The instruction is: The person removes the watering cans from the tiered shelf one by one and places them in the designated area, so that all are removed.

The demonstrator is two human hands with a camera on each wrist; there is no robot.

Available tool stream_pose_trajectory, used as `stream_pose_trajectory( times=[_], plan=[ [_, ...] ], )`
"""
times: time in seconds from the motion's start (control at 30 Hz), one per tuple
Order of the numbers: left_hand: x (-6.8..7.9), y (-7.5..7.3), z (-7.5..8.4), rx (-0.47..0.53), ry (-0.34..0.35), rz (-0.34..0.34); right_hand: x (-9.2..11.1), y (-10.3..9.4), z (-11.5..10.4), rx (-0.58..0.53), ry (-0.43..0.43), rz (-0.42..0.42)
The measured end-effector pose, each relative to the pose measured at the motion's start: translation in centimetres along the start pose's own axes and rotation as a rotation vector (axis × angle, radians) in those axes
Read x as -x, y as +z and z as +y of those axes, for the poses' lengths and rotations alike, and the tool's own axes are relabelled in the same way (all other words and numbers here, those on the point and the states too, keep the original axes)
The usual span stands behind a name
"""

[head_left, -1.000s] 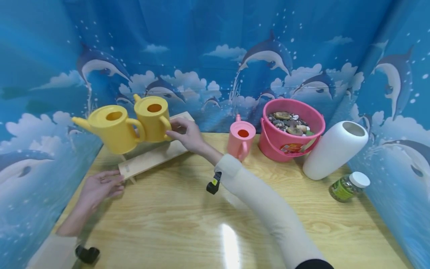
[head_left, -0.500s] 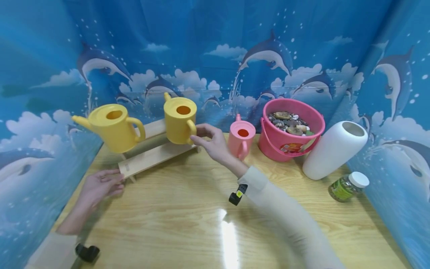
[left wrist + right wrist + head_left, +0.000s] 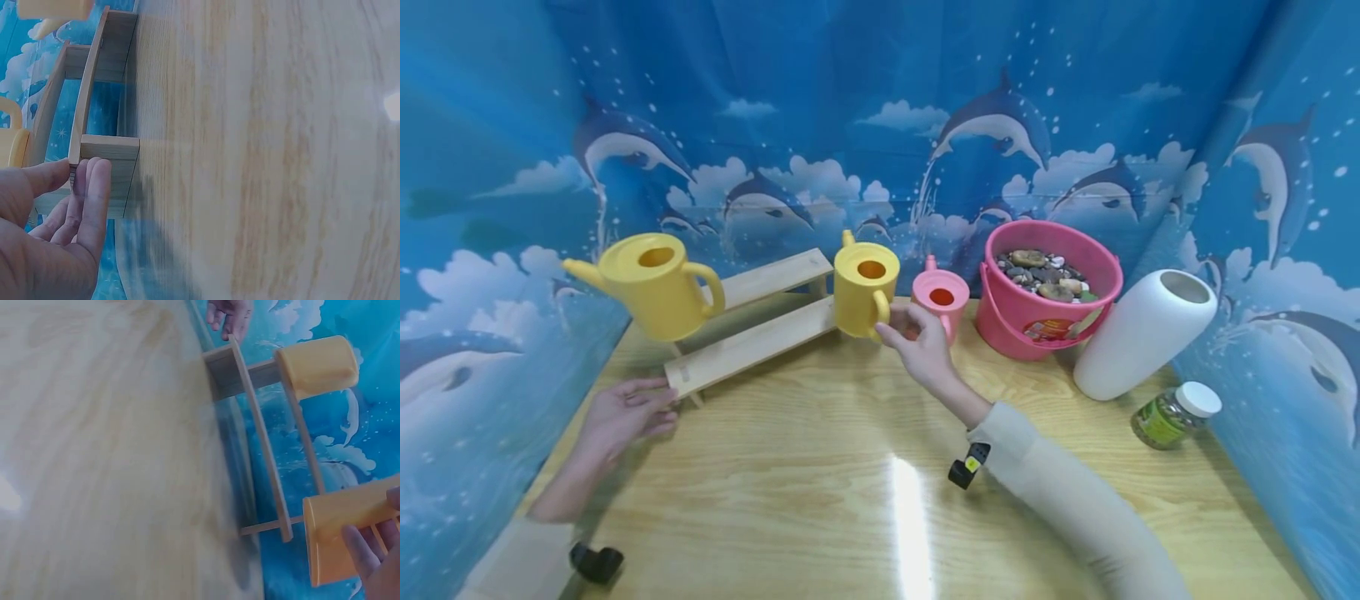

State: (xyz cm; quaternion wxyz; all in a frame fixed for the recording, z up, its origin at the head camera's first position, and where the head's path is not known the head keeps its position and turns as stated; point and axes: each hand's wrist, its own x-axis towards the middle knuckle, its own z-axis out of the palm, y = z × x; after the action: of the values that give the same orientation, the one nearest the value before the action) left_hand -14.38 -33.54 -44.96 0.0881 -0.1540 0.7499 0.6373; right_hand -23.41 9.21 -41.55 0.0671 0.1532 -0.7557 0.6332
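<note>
My left hand pinches the left front end of a two-tier wooden shelf between thumb and fingers; the left wrist view shows the thumb on the board's end. With my right hand I grip the handle of a yellow watering can, just off the shelf's right end. In the right wrist view this can hangs beside the shelf, its base below the upper board's level. A second yellow watering can stands on the shelf's upper tier at the left, spout pointing left.
Directly right of the held can stands a small pink watering can, partly behind my right hand. Beyond it are a pink bucket of pebbles, a tall white vase and a white-lidded jar. A dolphin-print curtain encloses the table.
My right hand has carried the yellow watering can from the shelf to the right, past the shelf's end and towards the pink can. The left hand keeps its place on the shelf.
</note>
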Motion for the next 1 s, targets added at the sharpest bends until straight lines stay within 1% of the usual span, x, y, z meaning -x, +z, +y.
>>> stream_pose_trajectory(
  times=[0.1, 0.17, 0.43, 0.57, 0.7, 0.8, 1.0],
  plan=[
    [0.0, 0.0, 0.0, 0.001, -0.007, 0.000, 0.6, -0.3, 0.5, 0.000, 0.042, 0.019],
    [0.0, -0.1, 0.0, 0.004, -0.011, -0.001, 0.8, -0.4, 0.8, -0.001, 0.055, 0.032],
    [0.1, -0.1, 0.1, 0.016, -0.012, -0.012, 1.3, -1.0, 1.4, 0.020, 0.067, 0.068],
    [0.2, 0.0, 0.1, 0.002, -0.009, -0.013, 1.5, -1.2, 1.4, 0.031, 0.064, 0.077],
    [0.2, 0.0, 0.2, -0.010, -0.006, -0.010, 1.6, -1.2, 1.7, 0.040, 0.080, 0.078],
    [0.2, -0.1, 0.2, 0.001, -0.004, -0.010, 1.6, -1.0, 2.1, 0.032, 0.098, 0.073],
    [0.2, -0.1, 0.0, 0.013, 0.002, -0.017, 1.2, -0.6, 2.9, 0.070, 0.116, 0.066]
  ],
)
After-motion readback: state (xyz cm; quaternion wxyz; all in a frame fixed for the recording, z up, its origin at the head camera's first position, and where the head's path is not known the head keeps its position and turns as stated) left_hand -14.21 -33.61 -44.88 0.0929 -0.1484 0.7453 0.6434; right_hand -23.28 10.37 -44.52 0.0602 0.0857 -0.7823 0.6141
